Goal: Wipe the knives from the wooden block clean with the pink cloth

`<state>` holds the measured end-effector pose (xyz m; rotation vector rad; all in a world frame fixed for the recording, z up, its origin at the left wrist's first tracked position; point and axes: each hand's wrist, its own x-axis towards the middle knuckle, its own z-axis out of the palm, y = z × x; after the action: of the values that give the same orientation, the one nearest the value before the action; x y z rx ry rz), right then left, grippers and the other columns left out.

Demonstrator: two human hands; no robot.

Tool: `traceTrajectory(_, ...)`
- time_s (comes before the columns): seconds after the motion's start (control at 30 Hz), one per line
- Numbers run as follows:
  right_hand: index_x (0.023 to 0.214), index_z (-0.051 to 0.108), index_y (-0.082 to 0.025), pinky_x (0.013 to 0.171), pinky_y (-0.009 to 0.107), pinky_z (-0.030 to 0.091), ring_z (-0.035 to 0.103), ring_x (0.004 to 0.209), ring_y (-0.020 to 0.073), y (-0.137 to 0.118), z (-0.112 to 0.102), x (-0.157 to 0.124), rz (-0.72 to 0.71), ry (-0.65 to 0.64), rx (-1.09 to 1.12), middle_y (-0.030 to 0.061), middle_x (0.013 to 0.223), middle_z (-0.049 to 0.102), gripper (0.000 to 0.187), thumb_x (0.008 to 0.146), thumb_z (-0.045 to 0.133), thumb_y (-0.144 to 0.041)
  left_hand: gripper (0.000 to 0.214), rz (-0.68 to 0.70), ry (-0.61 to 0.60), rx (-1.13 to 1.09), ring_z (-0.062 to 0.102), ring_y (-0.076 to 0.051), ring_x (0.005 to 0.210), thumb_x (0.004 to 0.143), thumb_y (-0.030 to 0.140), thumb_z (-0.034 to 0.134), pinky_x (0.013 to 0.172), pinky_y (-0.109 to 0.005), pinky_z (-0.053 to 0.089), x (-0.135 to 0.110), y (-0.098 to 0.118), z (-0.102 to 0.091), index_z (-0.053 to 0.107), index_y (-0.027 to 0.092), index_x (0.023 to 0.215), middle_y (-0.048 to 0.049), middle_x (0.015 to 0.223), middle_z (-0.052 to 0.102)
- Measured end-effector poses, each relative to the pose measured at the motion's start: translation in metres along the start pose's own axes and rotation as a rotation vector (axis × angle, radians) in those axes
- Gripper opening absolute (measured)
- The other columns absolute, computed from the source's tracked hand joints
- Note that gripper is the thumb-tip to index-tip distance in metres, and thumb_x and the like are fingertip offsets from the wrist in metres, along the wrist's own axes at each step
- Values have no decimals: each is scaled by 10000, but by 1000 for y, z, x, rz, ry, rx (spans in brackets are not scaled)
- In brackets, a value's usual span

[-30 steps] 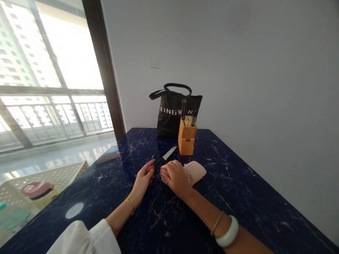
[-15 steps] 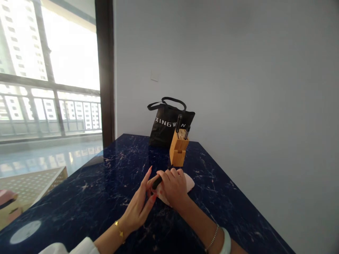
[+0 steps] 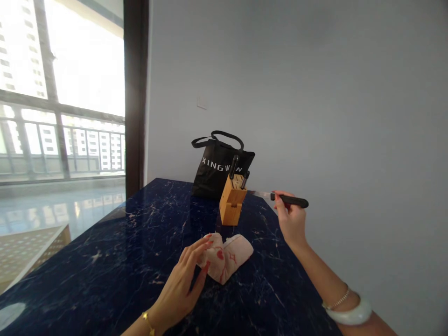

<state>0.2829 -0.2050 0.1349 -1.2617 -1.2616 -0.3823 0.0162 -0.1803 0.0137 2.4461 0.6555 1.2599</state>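
My right hand (image 3: 292, 223) is raised right of the knife block, closed round the black handle of a knife (image 3: 296, 201). The knife's blade points left, its tip near the block's upper right side. A pale pink folded cloth (image 3: 233, 256) with red markings lies on the dark table. At the cloth's left end, my left hand (image 3: 185, 273) has its fingers over it and its thumb along the near side, taking hold of that end. Behind the cloth stands a wooden knife block (image 3: 231, 205), with black-handled pieces in its top slots.
The blue marbled table (image 3: 150, 233) runs back to a grey wall. A black tote bag (image 3: 210, 172) with white lettering stands behind the block. On the left are a window with railings and a light, dotted piece of furniture (image 3: 31, 252). A white disc (image 3: 11, 315) lies near the table's left edge.
My right hand has drawn the knife out of the cloth and moved it up and right. The cloth now lies in view under my left hand's fingers.
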Motion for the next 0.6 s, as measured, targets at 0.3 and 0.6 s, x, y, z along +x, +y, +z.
traceTrajectory(0.3,898,617,-122,485,231,371,493,510,124,37,30,52,127,-63,88,9,556,534,319,772,465,-372,459,-52,-97,85,312,-200,1196,816,111,369,987,-399,322,-1,-4,6,323,265,1246,-45,1327,334)
traceTrajectory(0.6,819,613,-147,571,247,399,537,512,134,26,74,105,124,-324,-123,4,537,561,185,727,487,-247,450,-93,-43,108,341,-213,1166,802,115,382,964,-423,337,-3,-16,12,355,254,1229,-60,1289,369)
